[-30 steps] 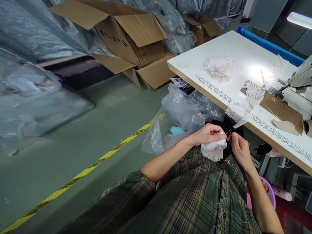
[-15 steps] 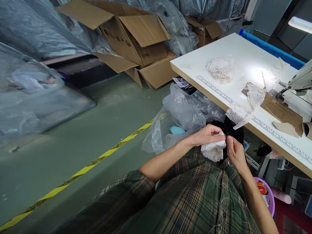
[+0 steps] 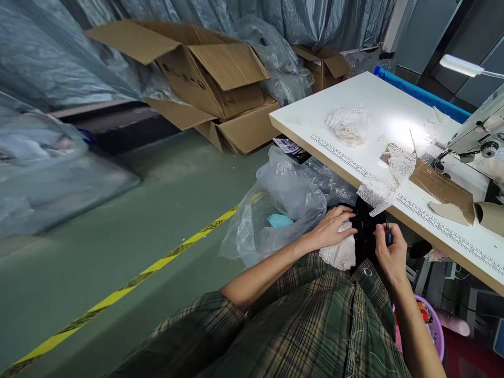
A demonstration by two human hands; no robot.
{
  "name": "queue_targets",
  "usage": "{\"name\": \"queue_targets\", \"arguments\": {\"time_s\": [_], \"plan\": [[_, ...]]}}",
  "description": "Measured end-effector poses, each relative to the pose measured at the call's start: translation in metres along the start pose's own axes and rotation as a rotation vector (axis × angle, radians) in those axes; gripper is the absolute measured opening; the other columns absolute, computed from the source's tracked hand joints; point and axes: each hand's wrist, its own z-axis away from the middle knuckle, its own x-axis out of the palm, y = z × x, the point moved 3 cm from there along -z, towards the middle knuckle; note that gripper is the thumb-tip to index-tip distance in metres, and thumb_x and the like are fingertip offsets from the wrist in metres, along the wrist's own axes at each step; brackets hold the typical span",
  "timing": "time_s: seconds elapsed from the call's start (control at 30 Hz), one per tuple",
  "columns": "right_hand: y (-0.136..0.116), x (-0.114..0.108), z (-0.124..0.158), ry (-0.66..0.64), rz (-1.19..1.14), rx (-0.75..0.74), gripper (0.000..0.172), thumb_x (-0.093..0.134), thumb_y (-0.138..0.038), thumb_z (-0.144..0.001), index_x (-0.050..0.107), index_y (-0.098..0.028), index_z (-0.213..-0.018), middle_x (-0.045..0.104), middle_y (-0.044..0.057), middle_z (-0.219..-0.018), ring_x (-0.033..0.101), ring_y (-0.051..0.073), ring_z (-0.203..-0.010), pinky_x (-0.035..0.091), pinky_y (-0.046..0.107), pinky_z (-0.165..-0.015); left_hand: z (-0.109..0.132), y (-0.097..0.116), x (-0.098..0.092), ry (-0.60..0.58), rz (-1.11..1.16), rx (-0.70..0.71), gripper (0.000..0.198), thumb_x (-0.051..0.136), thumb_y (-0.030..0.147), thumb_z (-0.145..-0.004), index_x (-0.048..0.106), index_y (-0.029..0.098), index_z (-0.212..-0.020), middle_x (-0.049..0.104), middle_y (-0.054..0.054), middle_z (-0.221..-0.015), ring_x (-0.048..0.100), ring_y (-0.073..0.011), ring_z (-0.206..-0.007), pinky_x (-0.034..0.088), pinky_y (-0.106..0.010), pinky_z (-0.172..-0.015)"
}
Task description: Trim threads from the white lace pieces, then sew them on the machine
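Note:
My left hand (image 3: pixel 333 228) lies over a crumpled piece of white lace (image 3: pixel 340 254) on my lap, its fingers stretched out and the thumb apart. The palm hides part of the lace. To the right, apart from the lace, my right hand (image 3: pixel 391 252) is closed around small thread snips (image 3: pixel 388 234) with a blue handle; the fingers cover most of them. Dark material (image 3: pixel 365 231) lies between the hands. Above it, a strip of white lace (image 3: pixel 378 189) hangs over the edge of the sewing table (image 3: pixel 299 110).
A sewing machine (image 3: pixel 482 128) stands on the table near a lace heap (image 3: pixel 348 126) and torn cardboard (image 3: pixel 443 189). A plastic bag (image 3: pixel 291 184) is beside my legs. Open cartons (image 3: pixel 220 79) lie behind, and a purple basket (image 3: pixel 438 336) is low on the right.
My hands have separated. The left has flattened out over the lace; the right has moved right, with the blue snips now showing. The view has shifted slightly.

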Motion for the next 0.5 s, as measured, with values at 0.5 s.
{"name": "queue_targets", "arguments": {"time_s": [0.5], "plan": [[-0.014, -0.005, -0.002, 0.201, 0.048, -0.046, 0.035, 0.066, -0.05, -0.076, 0.059, -0.017, -0.084, 0.053, -0.005, -0.06, 0.04, 0.008, -0.047, 0.037, 0.023, -0.048, 0.013, 0.061, 0.01, 0.027, -0.351, 0.621, 0.024, 0.049, 0.024, -0.095, 0.061, 0.016, -0.075, 0.061, -0.003, -0.07, 0.056, -0.0155, -0.07, 0.041, -0.031, -0.07]]}}
